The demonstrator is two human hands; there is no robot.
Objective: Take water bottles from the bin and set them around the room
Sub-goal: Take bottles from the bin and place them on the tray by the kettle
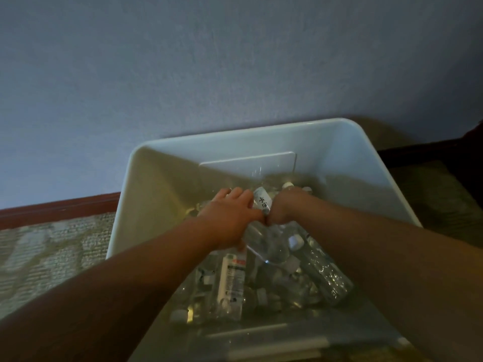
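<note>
A white plastic bin stands on the floor against the wall, holding several clear water bottles. Both my arms reach down into it. My left hand lies over the pile with its fingers curled around a clear bottle that slants up between my hands. My right hand is closed around a bottle with a white label, its fingers hidden below. A labelled bottle lies under my left wrist, and another clear bottle lies under my right forearm.
A blue-grey wall rises right behind the bin, with a dark red baseboard at its foot. Patterned carpet spreads to the left. Dark furniture stands at the right edge.
</note>
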